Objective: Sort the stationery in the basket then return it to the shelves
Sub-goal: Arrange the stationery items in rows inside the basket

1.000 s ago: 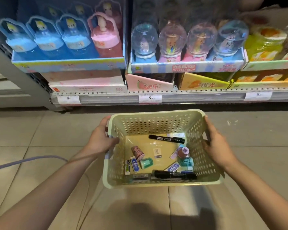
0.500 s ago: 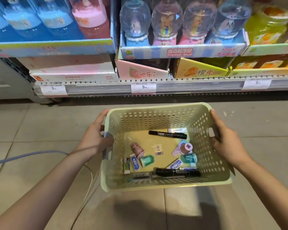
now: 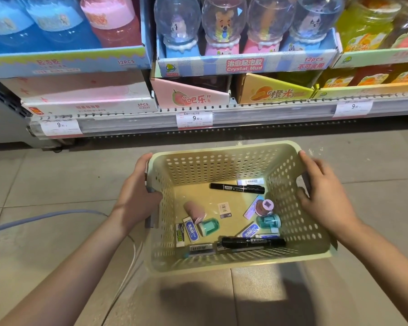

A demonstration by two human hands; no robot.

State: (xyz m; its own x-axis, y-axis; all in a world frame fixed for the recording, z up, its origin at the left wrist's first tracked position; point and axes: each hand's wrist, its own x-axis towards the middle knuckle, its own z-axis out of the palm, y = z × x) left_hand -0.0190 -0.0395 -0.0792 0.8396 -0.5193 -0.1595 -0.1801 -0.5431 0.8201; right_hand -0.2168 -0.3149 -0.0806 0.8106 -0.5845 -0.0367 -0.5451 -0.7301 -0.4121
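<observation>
A pale yellow perforated basket (image 3: 219, 165) hangs above the tiled floor, held by both side walls. My left hand (image 3: 137, 196) grips its left wall and my right hand (image 3: 325, 196) grips its right wall. Inside lie two black markers (image 3: 237, 188) (image 3: 253, 243), several erasers in blue and white sleeves (image 3: 191, 231), a pink tape roll (image 3: 194, 211), a second pink roll (image 3: 265, 205), a green sharpener (image 3: 209, 227) and a teal sharpener (image 3: 268, 221).
The bottom shelf (image 3: 222, 118) runs across just beyond the basket, with price tags on its rail. Display boxes of slime bottles (image 3: 64, 62) and crystal mud globes (image 3: 245, 62) stand on it. A grey cable (image 3: 40, 217) lies on the floor at the left.
The basket has come lower and nearer to me, and the shelf fills more of the view. Both hands keep their hold on the basket's sides.
</observation>
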